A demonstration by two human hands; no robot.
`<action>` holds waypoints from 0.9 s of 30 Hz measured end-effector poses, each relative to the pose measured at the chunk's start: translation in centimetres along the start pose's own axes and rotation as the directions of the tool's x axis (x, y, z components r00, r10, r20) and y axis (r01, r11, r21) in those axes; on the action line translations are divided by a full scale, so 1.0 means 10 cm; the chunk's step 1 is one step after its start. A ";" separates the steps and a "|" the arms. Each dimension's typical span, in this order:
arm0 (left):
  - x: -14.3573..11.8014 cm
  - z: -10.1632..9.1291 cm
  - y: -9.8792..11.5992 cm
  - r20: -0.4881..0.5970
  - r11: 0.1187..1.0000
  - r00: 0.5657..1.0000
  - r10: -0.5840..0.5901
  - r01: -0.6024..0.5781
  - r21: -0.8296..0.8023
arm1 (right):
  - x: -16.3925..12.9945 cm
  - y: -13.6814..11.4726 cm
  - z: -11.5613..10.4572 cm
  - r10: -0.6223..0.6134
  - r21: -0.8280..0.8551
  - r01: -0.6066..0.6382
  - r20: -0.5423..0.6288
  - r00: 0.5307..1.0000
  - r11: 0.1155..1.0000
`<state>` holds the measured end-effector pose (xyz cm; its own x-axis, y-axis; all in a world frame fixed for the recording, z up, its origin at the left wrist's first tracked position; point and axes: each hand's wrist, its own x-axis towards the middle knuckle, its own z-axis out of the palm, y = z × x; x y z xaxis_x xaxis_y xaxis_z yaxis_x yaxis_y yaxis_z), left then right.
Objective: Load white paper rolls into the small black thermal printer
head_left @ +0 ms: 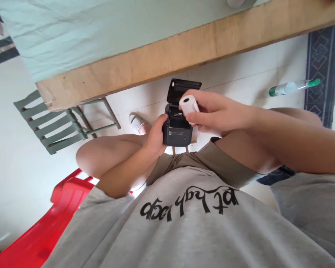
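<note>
A small dark grey printer [177, 131] with its black lid flipped up sits in my lap area, below the table edge. My left hand [155, 137] grips the printer's left side. My right hand [212, 111] holds a white paper roll [189, 106] between thumb and fingers, right above the printer's open paper bay. The roll's hollow core faces the camera.
A wooden table edge [184, 50] with a pale green cloth runs across the top. A green slatted chair [53, 123] stands at the left, a red plastic chair [56, 223] under me. A green-capped bottle [293, 86] lies on the white floor by a patterned rug [324, 63].
</note>
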<state>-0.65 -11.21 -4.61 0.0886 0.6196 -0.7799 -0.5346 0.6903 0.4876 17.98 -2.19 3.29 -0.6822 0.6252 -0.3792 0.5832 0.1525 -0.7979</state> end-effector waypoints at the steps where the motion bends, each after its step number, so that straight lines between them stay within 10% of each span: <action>1: 0.00 0.01 -0.01 -0.005 1.000 1.000 0.022 -0.022 0.000 | -0.04 0.05 -0.01 0.006 0.024 -0.007 0.048 0.999 1.000; 13: 0.01 0.15 -0.05 0.061 0.991 0.993 0.103 -0.108 0.075 | -0.02 0.26 0.10 0.029 -0.562 -0.106 -0.145 0.989 0.820; 27: 0.08 0.16 -0.09 0.061 0.987 0.990 0.127 -0.132 0.091 | -0.02 0.27 0.16 0.098 -0.613 -0.247 -0.267 0.959 0.750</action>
<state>1.19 -10.71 -5.05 0.0709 0.7238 -0.6864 -0.4627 0.6335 0.6202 18.97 -3.16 0.42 -0.4792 0.8185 -0.3169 0.8767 0.4292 -0.2171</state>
